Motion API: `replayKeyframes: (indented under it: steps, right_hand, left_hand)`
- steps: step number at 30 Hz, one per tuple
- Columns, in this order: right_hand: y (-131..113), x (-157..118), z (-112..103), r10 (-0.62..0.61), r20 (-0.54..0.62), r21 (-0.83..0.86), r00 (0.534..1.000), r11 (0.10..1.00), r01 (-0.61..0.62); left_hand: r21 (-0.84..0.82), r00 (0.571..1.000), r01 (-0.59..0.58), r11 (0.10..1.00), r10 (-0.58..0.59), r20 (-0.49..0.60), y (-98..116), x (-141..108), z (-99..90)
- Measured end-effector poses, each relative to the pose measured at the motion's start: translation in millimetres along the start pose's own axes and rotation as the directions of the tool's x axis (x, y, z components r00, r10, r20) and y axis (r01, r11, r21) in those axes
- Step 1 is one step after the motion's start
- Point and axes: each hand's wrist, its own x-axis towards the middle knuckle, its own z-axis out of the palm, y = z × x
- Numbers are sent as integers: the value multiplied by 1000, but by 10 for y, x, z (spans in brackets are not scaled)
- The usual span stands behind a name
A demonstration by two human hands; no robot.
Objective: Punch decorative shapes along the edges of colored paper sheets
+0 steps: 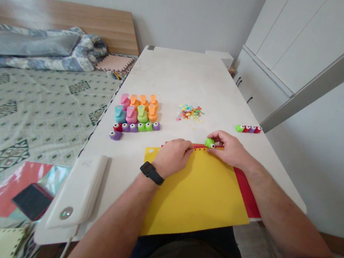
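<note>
A sheet of yellow paper (199, 192) lies at the near edge of the table, over a red sheet (247, 193) that shows at its right side and along its far edge. A row of small holes runs along the yellow sheet's far edge. My left hand (175, 155), with a black watch on the wrist, pinches that edge left of the middle. In my right hand (230, 148) is a small green craft punch (209, 143), held between thumb and fingers at the same edge. Whether paper sits in the punch's slot is hidden.
Larger craft punches (141, 114) and several small ones (133, 127) stand in rows at left. Paper confetti (190, 112) is heaped mid-table. More small punches (248, 129) line up at right. A white corded device (81, 189) lies front left, beside a bed (39, 112).
</note>
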Motion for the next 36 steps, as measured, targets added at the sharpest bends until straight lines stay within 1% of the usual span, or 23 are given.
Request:
replayKeyframes:
  steps: [4, 8, 12, 18, 27, 36]
  right_hand:
    - [-5, -4, 11, -1, 14, 24, 1000, 1000, 1]
    - [-7, -5, 9, -2, 25, 8, 1000, 1000, 2]
    - [-11, -4, 2, 4, 22, 4, 1000, 1000, -4]
    - [-16, -1, 5, 20, 17, 14, 1000, 1000, -20]
    - [23, -3, 17, 26, 33, 59, 999, 998, -28]
    - [8, -2, -8, 37, 35, 22, 999, 999, -38]
  left_hand:
    - [-2, 1000, -6, 1000, 6, -8, 1, 1, 3]
    - [-7, 1000, 4, 1000, -4, -2, 7, 8, -3]
    - [-4, 1000, 13, 1000, -13, 10, 12, 12, -16]
    - [0, 1000, -4, 1000, 4, -4, 5, -5, -14]
    - [9, 1000, 5, 1000, -5, 2, 9, 4, -12]
    - [9, 1000, 3, 1000, -3, -3, 16, -6, -9]
